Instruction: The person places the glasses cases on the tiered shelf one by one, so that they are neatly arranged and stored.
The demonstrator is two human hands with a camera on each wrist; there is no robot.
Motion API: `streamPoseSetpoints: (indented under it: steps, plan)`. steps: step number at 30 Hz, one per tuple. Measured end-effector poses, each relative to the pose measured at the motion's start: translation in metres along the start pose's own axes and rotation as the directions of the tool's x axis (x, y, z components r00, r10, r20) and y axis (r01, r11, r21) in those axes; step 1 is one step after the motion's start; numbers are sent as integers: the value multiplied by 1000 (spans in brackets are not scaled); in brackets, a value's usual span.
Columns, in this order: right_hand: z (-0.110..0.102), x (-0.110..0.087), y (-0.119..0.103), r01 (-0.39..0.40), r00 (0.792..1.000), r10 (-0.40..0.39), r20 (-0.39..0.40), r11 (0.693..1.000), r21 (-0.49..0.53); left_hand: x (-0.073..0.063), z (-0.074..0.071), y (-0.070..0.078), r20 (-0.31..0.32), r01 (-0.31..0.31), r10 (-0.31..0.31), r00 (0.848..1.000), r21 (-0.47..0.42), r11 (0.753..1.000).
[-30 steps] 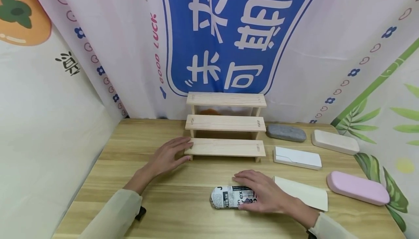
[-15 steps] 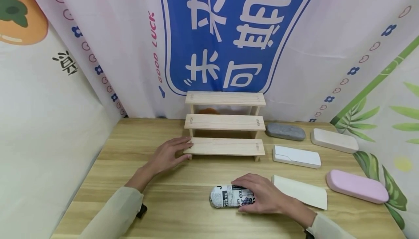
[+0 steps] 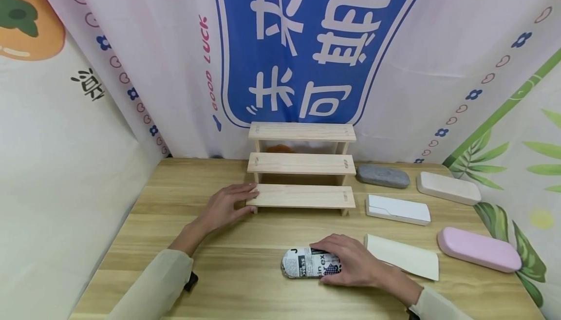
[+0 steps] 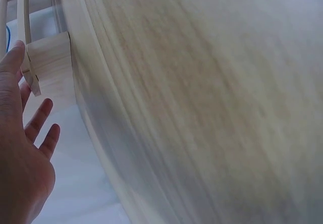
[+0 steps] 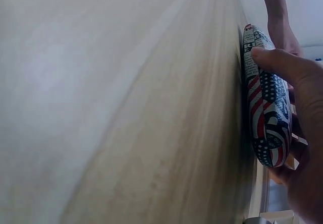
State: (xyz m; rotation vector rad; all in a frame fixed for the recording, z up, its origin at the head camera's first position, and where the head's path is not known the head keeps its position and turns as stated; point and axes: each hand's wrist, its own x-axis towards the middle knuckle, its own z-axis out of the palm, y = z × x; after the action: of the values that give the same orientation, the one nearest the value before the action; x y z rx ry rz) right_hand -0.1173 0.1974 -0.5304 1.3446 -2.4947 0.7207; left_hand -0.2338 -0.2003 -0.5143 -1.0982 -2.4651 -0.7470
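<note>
In the head view, a glasses case (image 3: 302, 263) with newspaper-style print lies near the front middle of the table. My right hand (image 3: 355, 261) grips its right end from above, thumb on the near side and fingers on the far side. The right wrist view shows the case (image 5: 267, 98) with stars and red stripes along its side, close to the tabletop. My left hand (image 3: 225, 208) holds the left end of the lowest board of a three-step wooden rack (image 3: 302, 197). Seen from the left wrist, that hand's (image 4: 22, 133) thumb lies on the board end; two fingers stand free.
Right of the rack are a grey case (image 3: 383, 176), a beige case (image 3: 449, 188) and a white case (image 3: 398, 209). A pink case (image 3: 479, 250) sits near the right edge. A cream flat case (image 3: 403, 256) lies behind my right wrist. A printed curtain (image 3: 175, 66) hangs behind.
My right hand has shifted slightly toward me and settled on the printed glasses case, which has barely moved. The left hand stays at the rack.
</note>
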Motion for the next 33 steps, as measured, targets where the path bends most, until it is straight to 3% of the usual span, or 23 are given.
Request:
streamPoseSetpoints:
  steps: [11,22,33]
  plan:
    - [-1,-1,0,-43,999,43,1,999,21,2,-1,6,74,135,-136,988,9,991]
    - [-1,0,2,-50,999,50,-3,998,32,2,-2,8,87,181,-180,980,1,984]
    - [-11,4,6,-61,998,60,2,998,20,3,-3,10,95,184,-184,978,11,983]
